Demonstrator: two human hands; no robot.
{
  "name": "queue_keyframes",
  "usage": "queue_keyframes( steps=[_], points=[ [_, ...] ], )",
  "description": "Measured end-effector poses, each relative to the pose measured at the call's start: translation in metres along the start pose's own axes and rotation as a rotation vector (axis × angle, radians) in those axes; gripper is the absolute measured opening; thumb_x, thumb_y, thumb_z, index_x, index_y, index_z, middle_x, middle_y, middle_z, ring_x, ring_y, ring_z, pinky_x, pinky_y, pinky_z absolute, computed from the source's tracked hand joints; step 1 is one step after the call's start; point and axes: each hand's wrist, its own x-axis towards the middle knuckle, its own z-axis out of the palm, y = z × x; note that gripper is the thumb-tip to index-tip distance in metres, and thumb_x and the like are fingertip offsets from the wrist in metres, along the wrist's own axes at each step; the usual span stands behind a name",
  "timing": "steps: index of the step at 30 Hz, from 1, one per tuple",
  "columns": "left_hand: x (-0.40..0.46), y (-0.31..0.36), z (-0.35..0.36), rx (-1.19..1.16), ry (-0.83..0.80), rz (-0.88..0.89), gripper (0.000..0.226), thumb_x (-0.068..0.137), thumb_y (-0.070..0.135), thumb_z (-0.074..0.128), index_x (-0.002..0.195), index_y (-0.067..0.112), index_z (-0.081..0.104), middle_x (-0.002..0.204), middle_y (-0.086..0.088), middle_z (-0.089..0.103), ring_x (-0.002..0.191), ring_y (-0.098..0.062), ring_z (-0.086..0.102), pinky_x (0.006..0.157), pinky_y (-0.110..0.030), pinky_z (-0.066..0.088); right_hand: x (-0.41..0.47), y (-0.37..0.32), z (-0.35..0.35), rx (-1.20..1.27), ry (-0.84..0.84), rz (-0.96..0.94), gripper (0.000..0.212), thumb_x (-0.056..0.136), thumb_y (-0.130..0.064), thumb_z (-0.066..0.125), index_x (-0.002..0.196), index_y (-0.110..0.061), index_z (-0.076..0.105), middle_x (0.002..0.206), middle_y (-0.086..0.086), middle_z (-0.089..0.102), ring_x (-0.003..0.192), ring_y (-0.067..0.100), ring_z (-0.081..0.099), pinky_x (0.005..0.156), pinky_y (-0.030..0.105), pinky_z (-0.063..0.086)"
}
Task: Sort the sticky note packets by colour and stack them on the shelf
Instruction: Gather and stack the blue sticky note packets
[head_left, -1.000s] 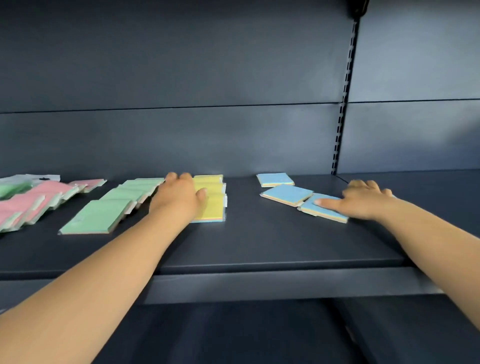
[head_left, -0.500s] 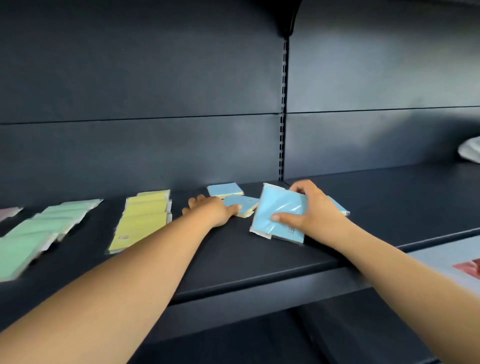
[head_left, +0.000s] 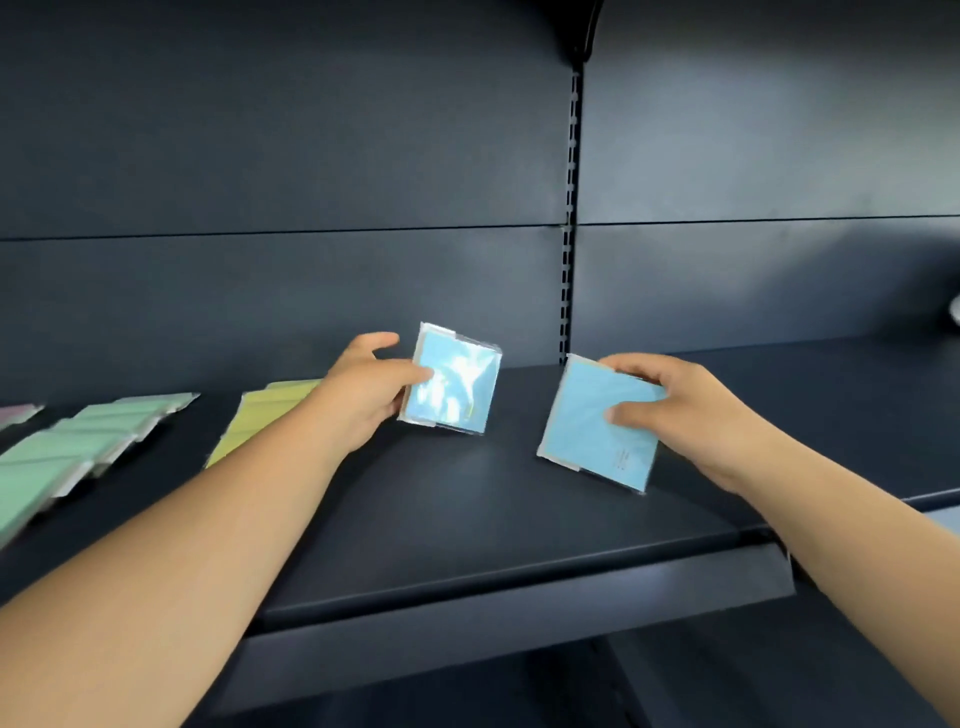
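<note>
1. While both hands are loaded, the step in hand looks like gathering the blue packets into one pile; the yellow row (head_left: 265, 421) serves as the landmark on the shelf (head_left: 467, 519).
2. To the right of the yellow row, the left hand (head_left: 363, 395) pinches a blue packet in glossy wrap (head_left: 451, 379) by its left edge, thumb in front and fingers behind, lifted and tilted above the shelf.
3. Further right of that row, the right hand (head_left: 675, 410) grips a second blue packet (head_left: 597, 423), thumb on its face and fingers curled over the top edge; whether it holds more than one cannot be told. Its lower corner seems near or on the shelf.
4. A good next move would be to square one packet flat on the other, edges aligned, then set the pile down right of the yellow row, leaving a gap so colours stay separate.
5. The wrap looks slick, so a firm grip would help.
6. Left of the yellow row lie the green packets (head_left: 78, 447).
</note>
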Motion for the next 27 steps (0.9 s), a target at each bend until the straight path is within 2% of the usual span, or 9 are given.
queue_keyframes(
  steps=[2, 5, 10, 13, 16, 19, 23, 25, 27],
  points=[
    [0.000, 0.006, -0.003, 0.010, 0.012, 0.051, 0.037, 0.087, -0.001, 0.057, 0.123, 0.007, 0.052, 0.094, -0.007, 0.063, 0.073, -0.012, 0.059, 0.056, -0.021, 0.051, 0.000, -0.001, -0.006, -0.070, 0.041, -0.049, 0.032, 0.080, 0.004, 0.059, 0.083, -0.027, 0.062, 0.085, -0.009, 0.064, 0.075, 0.010, 0.057, 0.066, 0.024, 0.044],
    [0.006, 0.014, -0.011, 0.186, -0.012, 0.126, 0.019, 0.089, 0.006, 0.057, 0.106, 0.012, 0.062, 0.088, -0.002, 0.064, 0.076, -0.014, 0.059, 0.064, -0.024, 0.048, 0.008, 0.002, -0.018, -0.021, 0.111, -0.058, 0.023, 0.081, 0.000, 0.063, 0.077, -0.022, 0.060, 0.079, -0.006, 0.063, 0.069, 0.012, 0.056, 0.062, 0.025, 0.043],
    [0.026, 0.025, -0.013, 0.427, -0.051, 0.110, 0.015, 0.088, 0.010, 0.060, 0.084, 0.022, 0.066, 0.085, 0.002, 0.065, 0.075, -0.012, 0.059, 0.065, -0.024, 0.045, 0.041, 0.008, -0.029, 0.334, 0.078, 0.170, 0.008, 0.086, -0.006, 0.061, 0.083, -0.011, 0.056, 0.081, 0.005, 0.064, 0.073, 0.017, 0.061, 0.070, 0.030, 0.050],
    [0.042, 0.020, -0.008, 0.452, -0.076, 0.056, 0.013, 0.087, 0.009, 0.062, 0.083, 0.021, 0.066, 0.084, 0.001, 0.065, 0.074, -0.013, 0.059, 0.062, -0.021, 0.047, 0.060, 0.014, -0.025, 0.374, 0.081, 0.273, 0.006, 0.086, -0.008, 0.061, 0.085, -0.011, 0.056, 0.080, 0.007, 0.064, 0.070, 0.016, 0.060, 0.065, 0.028, 0.049],
    [0.058, 0.010, -0.001, 0.462, -0.093, 0.000, 0.010, 0.084, 0.009, 0.066, 0.088, 0.018, 0.064, 0.086, 0.000, 0.064, 0.079, -0.016, 0.058, 0.071, -0.028, 0.044, 0.065, 0.022, -0.016, 0.408, 0.062, 0.352, 0.012, 0.088, -0.006, 0.059, 0.079, -0.010, 0.052, 0.078, 0.010, 0.064, 0.068, 0.020, 0.060, 0.063, 0.034, 0.050],
    [0.077, 0.001, 0.003, 0.440, -0.079, -0.037, 0.015, 0.083, 0.009, 0.067, 0.097, 0.012, 0.062, 0.088, -0.002, 0.063, 0.080, -0.016, 0.059, 0.073, -0.028, 0.046, 0.064, 0.027, -0.006, 0.447, 0.075, 0.362, 0.015, 0.090, -0.006, 0.057, 0.078, -0.010, 0.049, 0.076, 0.010, 0.063, 0.066, 0.021, 0.060, 0.058, 0.034, 0.050],
    [0.101, -0.007, 0.006, 0.483, -0.079, -0.022, 0.007, 0.083, 0.012, 0.068, 0.083, 0.018, 0.063, 0.089, -0.002, 0.064, 0.088, -0.022, 0.058, 0.080, -0.032, 0.046, 0.066, 0.023, 0.006, 0.543, 0.075, 0.371, 0.020, 0.091, -0.006, 0.055, 0.074, -0.011, 0.046, 0.076, 0.011, 0.063, 0.066, 0.024, 0.061, 0.057, 0.035, 0.050],
    [0.110, -0.009, 0.010, 0.517, -0.074, 0.019, 0.008, 0.082, 0.014, 0.068, 0.081, 0.020, 0.063, 0.087, 0.002, 0.063, 0.088, -0.020, 0.057, 0.074, -0.029, 0.044, 0.066, 0.020, 0.013, 0.571, 0.054, 0.386, 0.021, 0.092, -0.008, 0.054, 0.073, -0.011, 0.046, 0.074, 0.011, 0.065, 0.064, 0.025, 0.063, 0.056, 0.035, 0.051],
    [0.116, -0.014, 0.014, 0.554, -0.079, 0.045, 0.006, 0.083, 0.016, 0.067, 0.087, 0.019, 0.063, 0.085, 0.006, 0.060, 0.089, -0.016, 0.056, 0.067, -0.022, 0.042, 0.066, 0.017, 0.020, 0.604, 0.018, 0.394, 0.022, 0.092, -0.008, 0.053, 0.071, -0.010, 0.048, 0.066, 0.010, 0.068, 0.057, 0.024, 0.065, 0.052, 0.033, 0.052]
  ],
)
